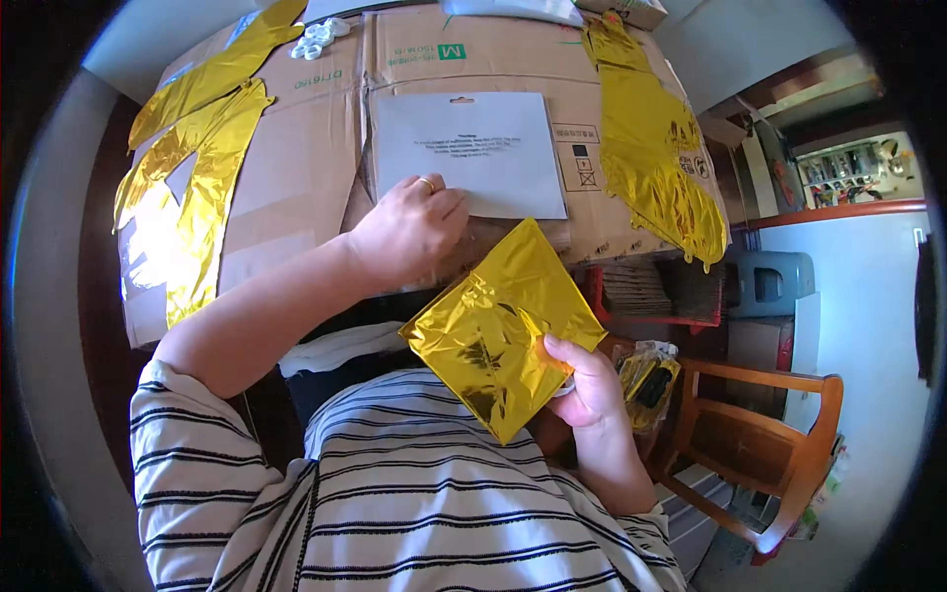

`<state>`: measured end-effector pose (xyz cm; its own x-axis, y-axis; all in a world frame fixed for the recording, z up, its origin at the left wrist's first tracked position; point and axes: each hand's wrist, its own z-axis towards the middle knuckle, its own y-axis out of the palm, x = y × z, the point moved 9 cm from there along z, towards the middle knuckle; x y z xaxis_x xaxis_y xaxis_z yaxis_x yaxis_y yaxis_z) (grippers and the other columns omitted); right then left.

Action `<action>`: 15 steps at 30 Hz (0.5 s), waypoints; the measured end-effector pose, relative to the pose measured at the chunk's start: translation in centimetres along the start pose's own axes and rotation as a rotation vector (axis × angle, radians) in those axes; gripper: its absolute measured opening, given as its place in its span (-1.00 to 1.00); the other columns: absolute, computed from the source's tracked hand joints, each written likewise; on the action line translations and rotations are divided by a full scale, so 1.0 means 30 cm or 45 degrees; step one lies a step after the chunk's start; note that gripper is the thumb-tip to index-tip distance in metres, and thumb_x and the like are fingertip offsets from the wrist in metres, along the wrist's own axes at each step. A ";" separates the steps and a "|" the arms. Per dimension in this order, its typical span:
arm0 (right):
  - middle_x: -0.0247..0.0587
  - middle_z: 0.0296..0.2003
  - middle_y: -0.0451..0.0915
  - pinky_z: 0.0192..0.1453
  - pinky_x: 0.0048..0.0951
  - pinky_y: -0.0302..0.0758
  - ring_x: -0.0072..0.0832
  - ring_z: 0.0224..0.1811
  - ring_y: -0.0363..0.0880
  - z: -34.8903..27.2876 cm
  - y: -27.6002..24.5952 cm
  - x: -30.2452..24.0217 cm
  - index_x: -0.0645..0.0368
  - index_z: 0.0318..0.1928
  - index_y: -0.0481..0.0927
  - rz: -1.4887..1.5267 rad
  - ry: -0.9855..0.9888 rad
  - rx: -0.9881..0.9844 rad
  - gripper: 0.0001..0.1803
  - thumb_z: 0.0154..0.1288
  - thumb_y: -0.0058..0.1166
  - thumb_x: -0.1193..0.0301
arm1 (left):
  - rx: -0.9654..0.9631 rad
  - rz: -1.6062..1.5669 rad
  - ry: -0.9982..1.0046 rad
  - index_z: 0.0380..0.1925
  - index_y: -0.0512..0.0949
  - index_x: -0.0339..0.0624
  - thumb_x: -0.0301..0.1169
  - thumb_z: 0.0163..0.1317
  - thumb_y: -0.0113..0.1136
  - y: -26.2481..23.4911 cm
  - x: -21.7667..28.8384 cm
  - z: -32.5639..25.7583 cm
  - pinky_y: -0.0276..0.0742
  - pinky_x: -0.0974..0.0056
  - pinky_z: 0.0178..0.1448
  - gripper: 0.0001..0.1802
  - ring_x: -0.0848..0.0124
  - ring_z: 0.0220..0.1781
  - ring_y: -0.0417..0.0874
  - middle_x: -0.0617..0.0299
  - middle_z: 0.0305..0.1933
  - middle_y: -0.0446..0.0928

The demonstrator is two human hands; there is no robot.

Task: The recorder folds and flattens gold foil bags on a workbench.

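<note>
My right hand (590,380) grips a folded gold foil balloon (498,321), a flat shiny square held tilted above my lap. My left hand (409,225), with a ring on one finger, rests on the near edge of a white paper packet (473,148) that lies on flattened brown cardboard (296,148). Its fingers touch the packet's lower left corner. My striped shirt fills the bottom of the view.
Unfolded gold foil balloons lie on the cardboard at the left (192,168) and right (656,148). White plastic rings (318,37) sit at the far edge. A wooden chair (760,434) stands at my right, with a bag of gold foil pieces (646,380) beside my right hand.
</note>
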<state>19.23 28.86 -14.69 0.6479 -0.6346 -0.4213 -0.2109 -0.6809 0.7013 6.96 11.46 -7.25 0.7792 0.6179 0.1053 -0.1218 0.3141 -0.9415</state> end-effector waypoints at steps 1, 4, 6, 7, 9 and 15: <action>-0.10 0.25 0.56 0.34 -0.10 0.51 -0.24 0.26 0.58 -0.002 -0.005 0.003 0.24 0.37 0.38 0.009 0.004 0.009 -0.48 0.43 0.07 0.52 | -0.016 -0.037 -0.038 -0.18 0.64 -0.35 -0.48 0.05 0.29 -0.004 0.003 0.005 0.61 0.14 0.06 -0.70 0.09 -0.07 0.65 -0.02 -0.03 0.67; -0.11 0.24 0.56 0.33 -0.11 0.52 -0.25 0.25 0.58 0.002 -0.007 0.006 0.24 0.37 0.38 0.013 -0.009 0.017 -0.48 0.43 0.07 0.52 | 0.045 -0.252 -0.214 -0.23 0.70 -0.32 -0.49 0.11 0.33 -0.025 -0.046 0.024 0.64 0.13 0.00 -0.79 0.07 -0.16 0.68 0.03 -0.21 0.70; -0.11 0.23 0.56 0.32 -0.12 0.52 -0.25 0.25 0.58 0.003 0.002 0.005 0.24 0.37 0.38 -0.011 -0.045 0.006 -0.49 0.44 0.07 0.51 | 0.056 -0.455 -0.446 -0.28 0.72 -0.31 -0.47 0.14 0.37 -0.042 -0.085 0.026 0.65 0.16 -0.04 -0.84 0.14 -0.23 0.71 0.05 -0.30 0.70; -0.11 0.23 0.56 0.32 -0.12 0.52 -0.25 0.25 0.58 0.003 0.007 0.005 0.24 0.37 0.38 -0.008 -0.041 -0.005 -0.49 0.44 0.07 0.51 | 0.061 -0.556 -0.562 -0.31 0.73 -0.30 -0.46 0.15 0.39 -0.049 -0.106 0.022 0.66 0.18 -0.06 -0.85 0.17 -0.27 0.73 0.07 -0.34 0.70; -0.12 0.23 0.57 0.32 -0.12 0.53 -0.25 0.25 0.58 0.001 0.019 0.002 0.24 0.37 0.38 -0.002 -0.033 -0.027 -0.49 0.44 0.07 0.51 | -0.032 -0.793 -0.783 -0.32 0.74 -0.34 -0.44 0.17 0.40 -0.024 -0.144 0.003 0.65 0.26 -0.08 -0.84 0.30 -0.29 0.73 0.10 -0.34 0.72; -0.10 0.26 0.55 0.35 -0.12 0.51 -0.24 0.27 0.57 0.013 0.048 0.000 0.24 0.39 0.37 -0.026 -0.003 -0.080 -0.47 0.44 0.07 0.51 | -0.221 -1.091 -1.061 -0.28 0.73 -0.40 -0.38 0.27 0.39 0.035 -0.186 -0.037 0.63 0.36 -0.09 -0.77 0.55 -0.28 0.67 0.18 -0.31 0.74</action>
<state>18.64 27.73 -13.91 0.6498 -0.6217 -0.4372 -0.1513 -0.6695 0.7272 3.16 7.55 -9.17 -0.0767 0.5517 0.8305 0.3746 0.7879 -0.4887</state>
